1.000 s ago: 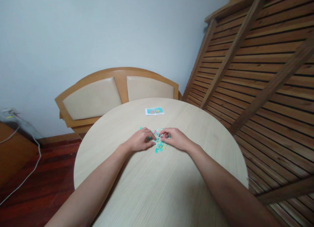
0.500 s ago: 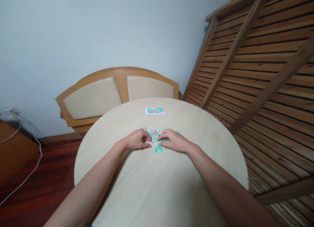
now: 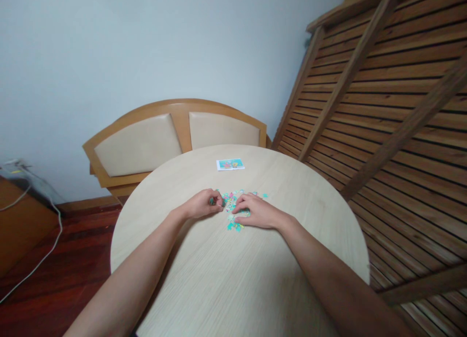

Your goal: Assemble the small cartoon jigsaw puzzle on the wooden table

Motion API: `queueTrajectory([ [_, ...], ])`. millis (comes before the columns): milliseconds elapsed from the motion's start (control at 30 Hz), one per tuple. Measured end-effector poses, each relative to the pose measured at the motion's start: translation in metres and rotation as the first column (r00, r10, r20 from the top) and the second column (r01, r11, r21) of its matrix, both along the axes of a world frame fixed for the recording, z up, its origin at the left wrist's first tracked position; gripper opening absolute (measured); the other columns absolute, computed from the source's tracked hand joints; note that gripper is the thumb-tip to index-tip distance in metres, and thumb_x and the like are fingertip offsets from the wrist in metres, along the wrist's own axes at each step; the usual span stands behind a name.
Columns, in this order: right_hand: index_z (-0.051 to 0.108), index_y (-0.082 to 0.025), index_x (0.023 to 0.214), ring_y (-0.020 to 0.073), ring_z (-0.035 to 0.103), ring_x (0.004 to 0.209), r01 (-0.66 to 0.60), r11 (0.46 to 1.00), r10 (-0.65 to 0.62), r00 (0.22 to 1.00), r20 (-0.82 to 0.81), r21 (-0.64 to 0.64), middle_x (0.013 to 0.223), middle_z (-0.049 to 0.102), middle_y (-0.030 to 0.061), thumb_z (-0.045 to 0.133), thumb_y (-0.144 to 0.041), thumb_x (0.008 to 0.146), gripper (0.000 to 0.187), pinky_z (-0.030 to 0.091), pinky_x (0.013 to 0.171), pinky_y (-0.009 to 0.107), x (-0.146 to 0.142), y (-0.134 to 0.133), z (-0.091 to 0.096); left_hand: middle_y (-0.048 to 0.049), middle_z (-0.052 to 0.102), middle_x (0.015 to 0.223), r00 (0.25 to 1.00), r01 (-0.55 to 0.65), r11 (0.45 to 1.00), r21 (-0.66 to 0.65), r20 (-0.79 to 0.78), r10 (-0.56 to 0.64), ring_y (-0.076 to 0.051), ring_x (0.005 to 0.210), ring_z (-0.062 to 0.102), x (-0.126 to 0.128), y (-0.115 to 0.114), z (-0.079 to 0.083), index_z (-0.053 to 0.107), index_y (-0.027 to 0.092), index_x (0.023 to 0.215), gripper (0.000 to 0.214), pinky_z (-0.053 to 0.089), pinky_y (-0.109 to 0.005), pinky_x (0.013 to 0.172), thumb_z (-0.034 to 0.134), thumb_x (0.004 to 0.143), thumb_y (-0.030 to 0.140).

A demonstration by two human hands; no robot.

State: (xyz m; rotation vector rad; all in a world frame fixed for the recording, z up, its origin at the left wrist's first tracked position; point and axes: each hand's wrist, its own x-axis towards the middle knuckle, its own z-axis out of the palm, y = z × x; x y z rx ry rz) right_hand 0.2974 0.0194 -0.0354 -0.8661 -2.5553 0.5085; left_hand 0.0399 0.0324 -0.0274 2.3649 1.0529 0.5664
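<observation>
A loose pile of small jigsaw puzzle pieces (image 3: 231, 201), mostly turquoise with bits of pink, yellow and white, lies on the round table (image 3: 219, 269). At its left edge is my left hand (image 3: 204, 203), thumb and fingertips brought close together; whatever may be between them is too small to make out. My right hand (image 3: 258, 211) rests over the right side of the pile, fingers bent and thumb held apart, touching pieces. Some pieces are hidden beneath it. Beyond the pile lies a small picture card (image 3: 230, 164) with a turquoise background and pink and yellow figures.
Behind the table stands a wooden headboard (image 3: 181, 125) with cream panels, against a pale wall (image 3: 164, 45). A slatted wooden frame (image 3: 365, 123) leans at the right. On the left, a white cable (image 3: 60, 225) hangs down to the dark red floor (image 3: 80, 269).
My left hand has drawn slightly left, and its thumb and fingers have closed together. My right hand has shifted a little left and nearer to me, and some pieces at the near edge have moved.
</observation>
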Motion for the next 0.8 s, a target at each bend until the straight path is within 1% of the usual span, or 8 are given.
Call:
queueTrajectory([
  [133, 0.076, -0.022, 0.105, 0.0221, 0.061, 0.1, -0.019, 0.999, 0.019, 1.0, -0.004, -0.026, 0.103, 0.069, 0.0069, 0.066, -0.03, 0.086, 0.023, 0.043, 0.092, 0.034, 0.006, 0.003, 0.002, -0.0025, 0.069, 0.081, 0.999, 0.038, 0.992, 0.121, -0.026, -0.036, -0.014, 0.079, 0.06, -0.001, 0.002, 0.0, 0.071, 0.017, 0.081, 0.012, 0.044, -0.026, 0.079, 0.062, 0.085, 0.025],
  [233, 0.076, -0.021, 0.103, 0.0209, 0.062, 0.096, -0.01, 1.0, 0.009, 1.0, -0.014, -0.013, 0.099, 0.071, 0.0064, 0.064, -0.024, 0.087, 0.02, 0.043, 0.09, 0.033, 0.01, 0.005, 0.004, -0.002, 0.072, 0.081, 0.992, 0.114, 0.988, 0.104, -0.06, -0.108, -0.014, 0.078, 0.061, -0.001, 0.002, 0.001, 0.073, 0.019, 0.079, 0.012, 0.044, -0.026, 0.081, 0.065, 0.085, 0.026],
  [367, 0.077, -0.023, 0.101, 0.0219, 0.062, 0.098, -0.013, 1.0, 0.013, 1.0, 0.009, -0.005, 0.099, 0.071, 0.0065, 0.066, -0.03, 0.087, 0.019, 0.042, 0.091, 0.034, 0.006, 0.003, 0.003, -0.0023, 0.072, 0.082, 0.989, 0.129, 0.99, 0.06, -0.077, -0.124, -0.014, 0.076, 0.061, 0.001, 0.0, 0.001, 0.073, 0.018, 0.08, 0.015, 0.044, -0.025, 0.078, 0.071, 0.083, 0.032],
  [467, 0.076, -0.023, 0.104, 0.0236, 0.061, 0.1, -0.007, 1.0, 0.007, 1.0, 0.026, -0.005, 0.101, 0.07, 0.0068, 0.068, -0.037, 0.086, 0.024, 0.04, 0.094, 0.036, 0.001, 0.0, 0.002, -0.0035, 0.072, 0.087, 0.993, 0.109, 0.992, 0.059, -0.055, -0.106, -0.015, 0.078, 0.061, 0.005, -0.003, -0.001, 0.074, 0.018, 0.091, 0.022, 0.044, -0.025, 0.074, 0.074, 0.081, 0.038],
  [567, 0.076, -0.024, 0.105, 0.025, 0.06, 0.103, -0.012, 1.0, 0.012, 1.0, 0.029, -0.002, 0.102, 0.069, 0.0071, 0.07, -0.04, 0.084, 0.027, 0.038, 0.096, 0.038, -0.002, -0.002, 0.003, -0.0044, 0.071, 0.087, 0.986, 0.16, 0.985, 0.062, -0.059, -0.157, -0.015, 0.075, 0.06, 0.011, -0.005, -0.002, 0.074, 0.019, 0.099, 0.028, 0.044, -0.025, 0.071, 0.074, 0.081, 0.04],
  [667, 0.075, -0.025, 0.105, 0.0255, 0.059, 0.104, -0.014, 1.0, 0.014, 0.999, 0.031, -0.009, 0.103, 0.069, 0.0069, 0.071, -0.041, 0.082, 0.028, 0.038, 0.098, 0.039, -0.002, -0.003, 0.004, -0.0055, 0.072, 0.089, 0.97, 0.241, 0.968, 0.074, -0.059, -0.237, -0.016, 0.082, 0.062, 0.015, -0.005, -0.002, 0.076, 0.02, 0.094, 0.023, 0.044, -0.027, 0.081, 0.072, 0.084, 0.039],
  [733, 0.075, -0.024, 0.102, 0.0249, 0.059, 0.103, -0.011, 1.0, 0.012, 0.999, 0.03, -0.024, 0.102, 0.069, 0.0063, 0.072, -0.04, 0.082, 0.026, 0.037, 0.099, 0.039, -0.002, -0.003, 0.004, -0.0057, 0.072, 0.092, 0.967, 0.252, 0.965, 0.079, -0.052, -0.248, -0.017, 0.087, 0.062, 0.016, -0.005, -0.002, 0.076, 0.02, 0.087, 0.019, 0.044, -0.029, 0.086, 0.07, 0.085, 0.038],
  [800, 0.075, -0.024, 0.1, 0.0243, 0.059, 0.103, -0.015, 0.999, 0.016, 1.0, 0.023, -0.039, 0.102, 0.068, 0.006, 0.072, -0.039, 0.082, 0.024, 0.036, 0.1, 0.039, -0.002, -0.002, 0.004, -0.0056, 0.071, 0.091, 0.972, 0.235, 0.968, 0.085, -0.051, -0.232, -0.017, 0.086, 0.062, 0.016, -0.005, -0.002, 0.076, 0.02, 0.087, 0.017, 0.044, -0.029, 0.085, 0.071, 0.084, 0.036],
])
